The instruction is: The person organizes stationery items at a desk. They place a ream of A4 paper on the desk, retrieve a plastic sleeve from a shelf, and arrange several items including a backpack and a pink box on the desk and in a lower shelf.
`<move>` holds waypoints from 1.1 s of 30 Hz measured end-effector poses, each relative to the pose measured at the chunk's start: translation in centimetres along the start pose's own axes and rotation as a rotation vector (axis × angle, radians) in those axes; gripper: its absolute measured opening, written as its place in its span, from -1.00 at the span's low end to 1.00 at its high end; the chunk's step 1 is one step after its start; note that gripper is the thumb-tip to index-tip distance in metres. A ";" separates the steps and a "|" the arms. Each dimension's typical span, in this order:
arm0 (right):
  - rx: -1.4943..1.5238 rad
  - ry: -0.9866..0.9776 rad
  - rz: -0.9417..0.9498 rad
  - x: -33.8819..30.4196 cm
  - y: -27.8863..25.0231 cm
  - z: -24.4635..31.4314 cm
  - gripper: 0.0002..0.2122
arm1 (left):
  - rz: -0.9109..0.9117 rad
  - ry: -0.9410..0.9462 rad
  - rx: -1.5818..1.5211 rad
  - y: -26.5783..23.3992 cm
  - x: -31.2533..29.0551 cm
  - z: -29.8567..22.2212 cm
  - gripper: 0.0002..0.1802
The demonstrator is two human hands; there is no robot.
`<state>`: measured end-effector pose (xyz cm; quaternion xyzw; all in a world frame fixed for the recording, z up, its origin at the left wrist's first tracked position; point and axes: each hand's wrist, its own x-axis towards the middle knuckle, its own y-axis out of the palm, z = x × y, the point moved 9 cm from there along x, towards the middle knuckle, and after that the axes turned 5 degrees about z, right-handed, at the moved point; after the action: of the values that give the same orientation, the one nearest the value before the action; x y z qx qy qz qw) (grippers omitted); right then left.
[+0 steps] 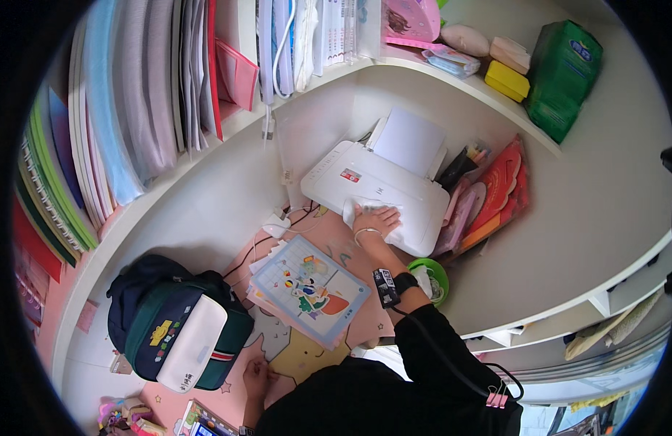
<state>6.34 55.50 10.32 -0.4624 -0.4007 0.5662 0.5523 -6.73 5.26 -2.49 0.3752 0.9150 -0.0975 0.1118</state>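
My right hand (377, 219) lies flat with its fingers spread over a white wipe (354, 208), pressing it on the front part of a white printer's (328, 171) lid. Part of the wipe is hidden under the palm. A stack of white paper (410, 142) stands in the printer's rear feed. My left hand (257, 379) rests on the pink patterned desk mat (238, 345), near the backpack, its fingers loosely bent and apart with nothing seen in them. Between the hands lies a pile of papers topped by a light blue cartoon-printed sheet (310, 287).
A dark backpack (158, 320) with a white flap stands at left. Beside the printer are a green bin (437, 280), red folders (499, 192) and a white plug adapter (276, 224) with cables. Overhead shelves hold books (118, 94), a green package (565, 76) and a yellow box (507, 81).
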 end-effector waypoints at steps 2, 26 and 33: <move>-0.039 0.010 -0.013 0.4 0.3 -0.5 -0.18 | -0.011 -0.038 0.016 1.1 -0.7 0.7 -0.90; -0.131 -0.856 0.068 4.1 4.6 19.8 -0.29 | -0.211 -0.278 -0.027 -1.0 0.8 3.0 -0.88; -0.156 -0.743 0.126 11.1 5.0 21.6 -0.29 | -0.078 0.271 0.642 -1.0 0.9 2.5 -0.74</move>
<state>-15.40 67.48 9.97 -0.2899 -0.5861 0.6959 0.2968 -7.72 4.53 -5.02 0.3655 0.8578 -0.3339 -0.1384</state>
